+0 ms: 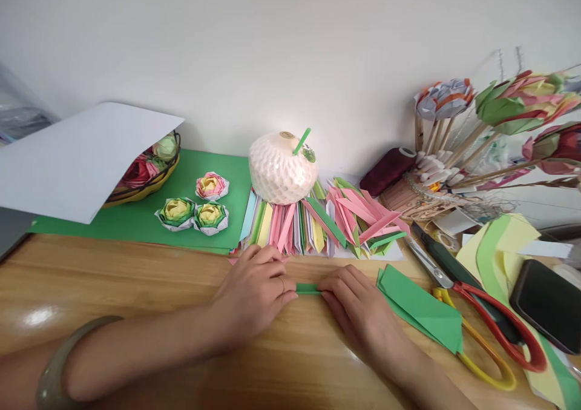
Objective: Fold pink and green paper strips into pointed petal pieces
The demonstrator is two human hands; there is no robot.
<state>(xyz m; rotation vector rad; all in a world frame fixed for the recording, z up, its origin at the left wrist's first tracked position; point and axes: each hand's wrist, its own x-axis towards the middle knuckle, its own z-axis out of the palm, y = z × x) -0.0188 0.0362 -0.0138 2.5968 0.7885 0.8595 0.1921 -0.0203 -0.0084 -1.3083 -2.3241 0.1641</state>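
Note:
A narrow green paper strip lies on the wooden table between my two hands. My left hand, with a thin ring, has its fingers closed on the strip's left end. At the other end, the fingertips of my right hand press together on the paper. Just to the right lie flat green paper pieces. Beyond my hands is a row of folded paper pieces in pink, green, yellow and white. A looser heap of folded pieces spreads beside it. My fingers hide both ends of the strip.
A white textured coconut-like object with a green straw stands behind the row. Three paper flowers sit on green sheets, near a basket. Scissors, a phone, a thread spool and flowers on sticks crowd the right.

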